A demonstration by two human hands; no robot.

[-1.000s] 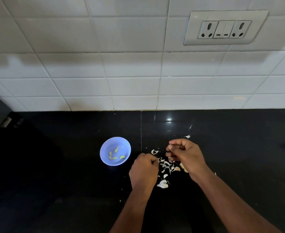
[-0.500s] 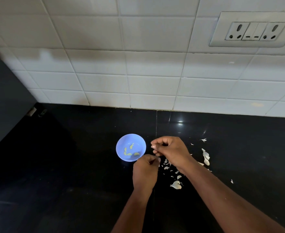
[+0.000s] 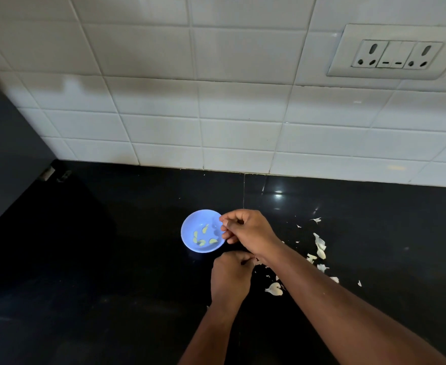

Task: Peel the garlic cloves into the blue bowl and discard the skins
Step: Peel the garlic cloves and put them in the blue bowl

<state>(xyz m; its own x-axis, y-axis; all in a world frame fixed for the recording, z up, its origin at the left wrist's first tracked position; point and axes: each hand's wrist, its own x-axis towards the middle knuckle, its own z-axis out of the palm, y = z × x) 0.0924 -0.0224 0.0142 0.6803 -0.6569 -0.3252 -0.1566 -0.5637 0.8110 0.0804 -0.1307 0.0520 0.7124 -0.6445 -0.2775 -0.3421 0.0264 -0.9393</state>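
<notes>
Right hand (image 3: pixel 248 231) is over the right rim of the blue bowl (image 3: pixel 190 242), fingers curled with thumb and forefinger pressed together at the tip; whatever sits between them is too small to make out, so I cannot tell what the pinch holds. Left hand (image 3: pixel 231 275) rests on the black counter (image 3: pixel 111 272) just below the bowl, fingers curled into a loose fist; its contents are hidden.

The blue bowl stands upright on the counter near the middle of the view. Inside it lie 4 peeled garlic cloves (image 3: pixel 203 237), pale yellow-green, grouped toward the bowl's lower half.

Garlic skins (image 3: pixel 319 248) are scattered on the counter to the right of both hands, white and papery. A larger piece (image 3: pixel 274 289) lies beside the right forearm, near the left wrist.

Behind the counter runs a white tiled wall (image 3: pixel 216 114). A socket panel (image 3: pixel 395 52) with 2 outlets is mounted at upper right.
</notes>
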